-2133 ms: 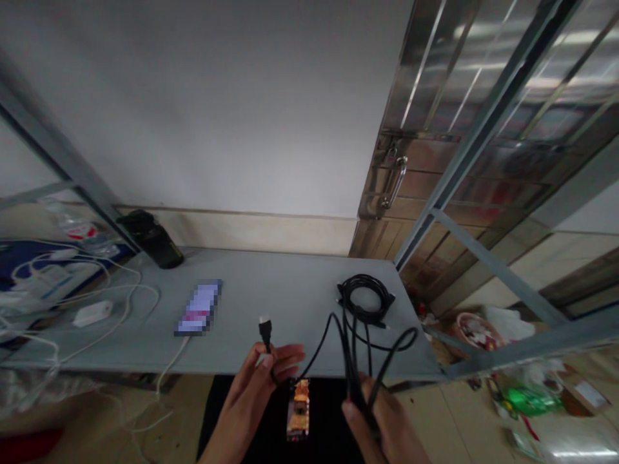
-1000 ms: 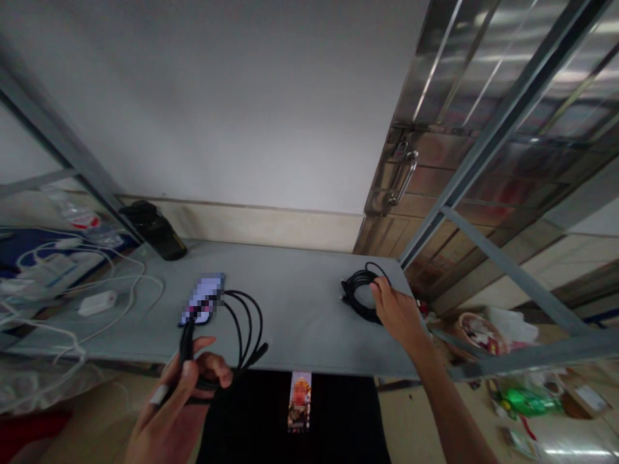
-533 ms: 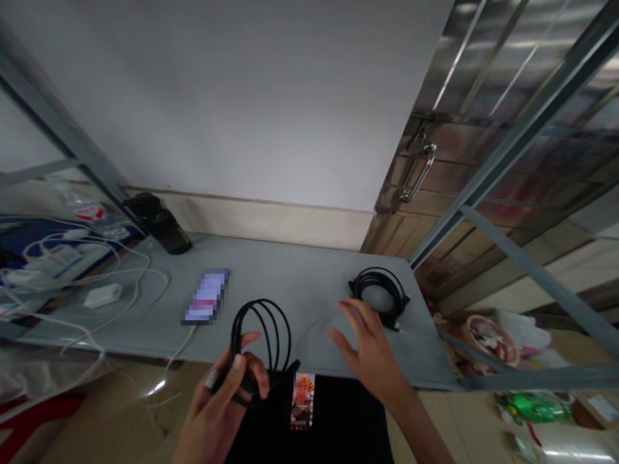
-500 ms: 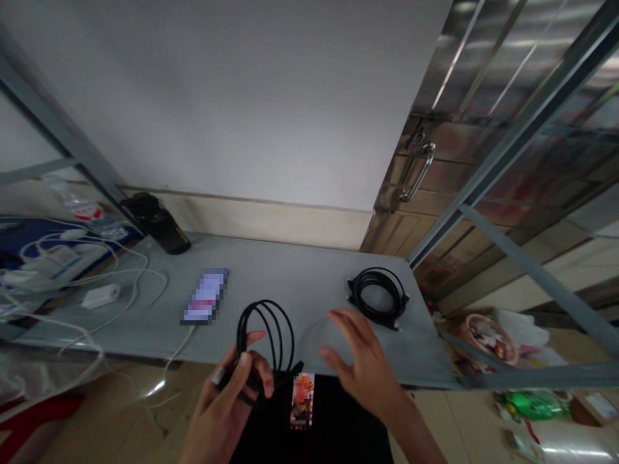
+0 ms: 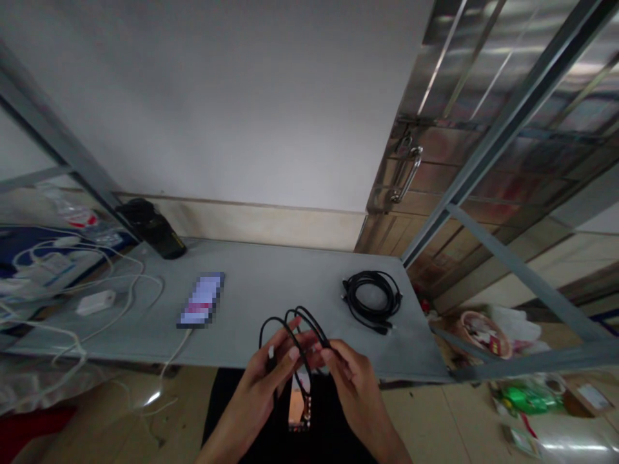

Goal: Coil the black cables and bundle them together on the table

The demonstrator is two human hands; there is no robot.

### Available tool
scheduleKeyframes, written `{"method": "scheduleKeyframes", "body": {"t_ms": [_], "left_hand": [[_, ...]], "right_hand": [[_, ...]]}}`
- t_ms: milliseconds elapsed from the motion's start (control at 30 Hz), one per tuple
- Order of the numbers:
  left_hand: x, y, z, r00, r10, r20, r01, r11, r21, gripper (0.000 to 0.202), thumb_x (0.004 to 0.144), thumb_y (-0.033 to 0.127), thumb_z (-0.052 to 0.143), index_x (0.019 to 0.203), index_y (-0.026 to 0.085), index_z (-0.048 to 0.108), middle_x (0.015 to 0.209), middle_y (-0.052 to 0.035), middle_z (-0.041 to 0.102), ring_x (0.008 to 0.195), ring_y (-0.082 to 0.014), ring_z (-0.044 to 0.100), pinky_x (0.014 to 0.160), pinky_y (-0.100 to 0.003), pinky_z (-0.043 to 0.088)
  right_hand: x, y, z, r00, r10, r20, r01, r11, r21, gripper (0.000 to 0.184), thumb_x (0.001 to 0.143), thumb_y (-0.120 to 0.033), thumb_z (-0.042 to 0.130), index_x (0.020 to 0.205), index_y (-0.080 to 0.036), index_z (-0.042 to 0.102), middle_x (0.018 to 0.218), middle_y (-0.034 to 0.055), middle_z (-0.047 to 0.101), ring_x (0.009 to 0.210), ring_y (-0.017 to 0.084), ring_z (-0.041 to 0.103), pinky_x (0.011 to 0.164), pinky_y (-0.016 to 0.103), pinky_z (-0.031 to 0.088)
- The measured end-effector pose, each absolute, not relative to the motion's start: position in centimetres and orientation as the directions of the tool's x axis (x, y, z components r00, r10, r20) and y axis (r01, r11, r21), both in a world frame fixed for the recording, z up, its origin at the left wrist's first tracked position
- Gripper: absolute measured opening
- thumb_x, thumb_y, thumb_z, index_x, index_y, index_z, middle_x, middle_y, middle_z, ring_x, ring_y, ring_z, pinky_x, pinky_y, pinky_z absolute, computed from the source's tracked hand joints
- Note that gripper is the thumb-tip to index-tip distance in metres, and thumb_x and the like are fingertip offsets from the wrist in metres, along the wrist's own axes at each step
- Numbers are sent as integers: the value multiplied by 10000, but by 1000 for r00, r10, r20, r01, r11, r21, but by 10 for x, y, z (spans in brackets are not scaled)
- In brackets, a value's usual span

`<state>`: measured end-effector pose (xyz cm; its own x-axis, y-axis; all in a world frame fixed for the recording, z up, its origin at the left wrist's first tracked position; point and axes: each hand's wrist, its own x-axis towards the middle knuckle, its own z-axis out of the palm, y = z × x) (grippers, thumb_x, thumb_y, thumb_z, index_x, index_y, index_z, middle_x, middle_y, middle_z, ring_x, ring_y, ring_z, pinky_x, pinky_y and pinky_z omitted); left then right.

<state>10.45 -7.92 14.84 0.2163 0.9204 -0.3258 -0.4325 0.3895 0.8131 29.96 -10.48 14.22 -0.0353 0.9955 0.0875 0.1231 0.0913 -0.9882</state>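
the left hand [image 5: 268, 374] and right hand [image 5: 349, 372] both pinch a looped black cable [image 5: 314, 323], held up at the near edge of the grey desk [image 5: 271, 277]. a red label [image 5: 84, 220] on the clear bottle [image 5: 100, 232], far left, is too small to read. a black coil [image 5: 351, 301] lies right, a phone [image 5: 202, 299] left; loops partly cross a lit screen [image 5: 296, 410] below.

Smooth black rubbery cable [image 5: 316, 327]; glossy metal door [image 5: 483, 84]; matt wall [image 5: 232, 103].

Clothing [image 5: 333, 428] plain black where visible; hands [image 5: 351, 374] bare, forearms [image 5: 232, 425] bare too.
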Motion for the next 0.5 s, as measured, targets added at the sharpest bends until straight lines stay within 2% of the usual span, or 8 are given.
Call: {"method": "scheduleKeyframes", "body": {"t_ms": [100, 167, 233, 333, 400, 500], "left_hand": [[89, -76, 147, 203, 929, -309, -447, 369, 815, 708, 926, 535, 939, 1526, 211, 749, 1439, -222, 807, 1423, -445, 734, 1307, -638, 495], [70, -70, 148, 129, 939, -317, -441, 341, 830, 747, 865, 621, 960, 1443, 179, 788, 1376, -244, 827, 1385, -481, 751, 1259, -672, 536], [45, -64, 150, 40, 935, -352, -408, 337, 848, 820, 794, 694, 978, 1400, 172, 794, 1340, -252, 837, 1331, -511, 773, 1170, -686, 604], [6, -58, 156, -114, 927, -358, -328, 305, 894, 905, 756, 720, 986, 1445, 184, 743, 1317, -250, 845, 1291, -522, 789, 1099, -689, 643], [-17, -58, 164, -221, 927, -302, -294, 232, 927, 917, 729, 738, 994, 1421, 198, 727, 1309, -241, 850, 1288, -526, 787, 1115, -715, 626], [-43, -57, 177, -343, 906, -249, -270, 159, 950, 929, 644, 765, 1024, 1350, 236, 732, 1269, -201, 871, 1304, -523, 777, 1219, -760, 535]], "right_hand": [[319, -109, 140, 76, 996, 52, 56, 48, -997, 447, 1165, -609, 615, 1235, -238, 853, 1241, 110, 865, 1195, 254, 827, 1075, 313, 623], [340, -114, 137, 200, 979, 50, 44, 42, -998, 478, 1141, -634, 643, 1246, -222, 861, 1238, 142, 867, 1201, 294, 835, 1111, 394, 643], [366, -122, 135, 343, 936, 77, 54, 62, -997, 492, 1117, -640, 676, 1234, -198, 859, 1168, 161, 872, 1085, 307, 855, 1037, 440, 686], [406, -137, 140, 533, 832, 156, 34, 163, -986, 428, 1078, -603, 761, 1172, -194, 847, 1001, 128, 847, 853, 251, 810, 786, 361, 693], [429, -149, 146, 614, 766, 192, -13, 252, -968, 374, 1044, -571, 823, 1100, -202, 835, 925, 88, 795, 776, 199, 735, 684, 293, 631], [461, -168, 157, 683, 695, 225, -33, 337, -941, 360, 986, -563, 895, 1001, -216, 797, 945, 53, 722, 770, 160, 643, 676, 278, 590]]}}
